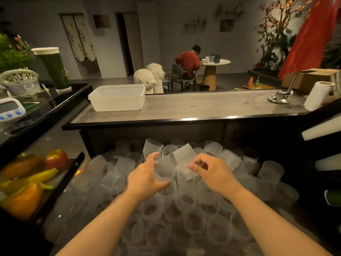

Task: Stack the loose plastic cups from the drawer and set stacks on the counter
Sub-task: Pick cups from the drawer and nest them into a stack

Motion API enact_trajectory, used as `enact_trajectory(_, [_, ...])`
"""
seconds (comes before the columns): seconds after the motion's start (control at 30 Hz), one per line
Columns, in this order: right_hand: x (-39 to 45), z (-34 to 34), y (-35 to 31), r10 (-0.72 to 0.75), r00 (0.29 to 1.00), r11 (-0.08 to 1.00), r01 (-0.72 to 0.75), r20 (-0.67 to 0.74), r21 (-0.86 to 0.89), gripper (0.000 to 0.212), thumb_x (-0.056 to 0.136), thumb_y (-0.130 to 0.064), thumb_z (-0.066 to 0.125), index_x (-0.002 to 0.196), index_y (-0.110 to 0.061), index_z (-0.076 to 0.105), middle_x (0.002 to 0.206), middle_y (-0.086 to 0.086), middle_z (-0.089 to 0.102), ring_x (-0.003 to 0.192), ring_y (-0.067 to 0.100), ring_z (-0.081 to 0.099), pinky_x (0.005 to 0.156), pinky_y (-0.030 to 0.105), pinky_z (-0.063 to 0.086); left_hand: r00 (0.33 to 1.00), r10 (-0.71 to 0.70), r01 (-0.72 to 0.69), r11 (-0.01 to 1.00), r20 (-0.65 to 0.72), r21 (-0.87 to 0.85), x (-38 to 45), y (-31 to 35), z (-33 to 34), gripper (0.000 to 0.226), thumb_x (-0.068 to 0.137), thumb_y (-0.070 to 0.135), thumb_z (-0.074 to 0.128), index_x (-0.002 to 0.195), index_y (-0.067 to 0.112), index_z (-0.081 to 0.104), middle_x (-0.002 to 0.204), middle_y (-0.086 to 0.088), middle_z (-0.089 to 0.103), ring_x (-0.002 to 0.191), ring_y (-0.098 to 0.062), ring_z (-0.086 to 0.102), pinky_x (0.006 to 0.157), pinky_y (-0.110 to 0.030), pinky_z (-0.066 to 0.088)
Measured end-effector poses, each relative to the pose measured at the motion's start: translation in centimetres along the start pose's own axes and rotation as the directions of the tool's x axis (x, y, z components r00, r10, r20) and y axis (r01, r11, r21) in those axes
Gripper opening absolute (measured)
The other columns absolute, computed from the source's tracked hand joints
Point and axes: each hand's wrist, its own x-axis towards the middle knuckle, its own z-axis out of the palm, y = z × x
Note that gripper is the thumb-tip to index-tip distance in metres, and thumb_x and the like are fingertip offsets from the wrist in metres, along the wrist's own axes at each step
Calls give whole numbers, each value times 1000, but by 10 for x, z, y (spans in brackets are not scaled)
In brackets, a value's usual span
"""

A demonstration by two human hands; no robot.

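both hands over an open drawer [287, 215] packed with loose translucent cups [193, 218], some upright, some tipped, some ribbed near the rim. left hand [145, 179] curls round one cup [165, 171], thumb below, fingers above. right hand [214, 171] pinches a ribbed cup [184, 161] that tilts just beside the left one; the two cups touch or nearly so, cannot tell which. hands close together, not touching.

beyond the hands, a grey wood-grain counter [203, 106] with a dark edge runs across. on it, ahead and left of the hands: a white plastic tub [118, 97]. far right end: a chrome stand [280, 97], a paper towel roll [317, 96] and a cardboard box [310, 78] behind them.

left of the hands, a glass case with a red apple [56, 158], bananas [35, 177] and an orange pepper [24, 200]. on top of it, a digital timer [10, 109], a tall green tube [53, 69], a lace-edged basket [20, 80].

room past the counter: dim, grey walls, a doorway, patterned curtain. two white alpaca figures [150, 77] stand behind the counter. a person in red [188, 62] sits at a round table [215, 66], back turned. right side: red flag [311, 34], a tree with orange blossoms [280, 17].
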Motion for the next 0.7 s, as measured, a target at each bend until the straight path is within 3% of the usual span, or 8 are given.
enact_trajectory(0.13, [-2, 3, -5, -20, 998, 982, 31, -59, 184, 14, 86, -40, 71, 83, -35, 58, 82, -16, 63, 73, 8, 58, 68, 24, 52, 1000, 11, -11, 999, 0, 52, -8, 16, -7, 115, 58, 80, 69, 146, 32, 13, 130, 16, 58, 114, -8, 57, 88, -30, 52])
enact_trajectory(0.3, [-5, 11, -10, -70, 997, 991, 72, -18, 110, 10, 93, -39, 62, 88, -42, 54, 86, -11, 64, 81, 3, 59, 70, 17, 51, 1000, -8, 7, 999, 16, 46, -15, 25, -11, 111, 56, 85, 63, 145, 34, 19, 134, 9, 53, 116, -9, 54, 91, -28, 49])
enact_trajectory(0.43, [-5, 15, -11, -94, 995, 994, 95, -23, 55, 4, 95, -42, 58, 99, -41, 56, 86, -12, 65, 83, 3, 61, 75, 23, 54, 998, 13, -14, 1000, 57, 22, -19, 26, -12, 107, 62, 81, 63, 146, 34, 16, 136, 11, 51, 116, -8, 54, 89, -25, 48])
enact_trajectory(0.6, [-5, 14, -15, -99, 995, 994, 98, -17, -51, 33, 98, -43, 53, 131, -40, 51, 87, -17, 64, 81, 1, 59, 76, 24, 53, 997, 58, -53, 995, 55, -79, -22, 27, -13, 100, 68, 73, 67, 146, 43, 13, 140, 16, 47, 117, -7, 52, 90, -24, 48])
enact_trajectory(0.7, [-4, 15, -16, -125, 992, 988, 125, 2, -88, 40, 99, -40, 50, 139, -43, 46, 85, -18, 62, 81, 2, 58, 76, 23, 51, 994, 81, -74, 993, 74, -87, -22, 29, -11, 95, 69, 73, 66, 146, 42, 18, 144, 18, 43, 121, -5, 49, 97, -26, 47])
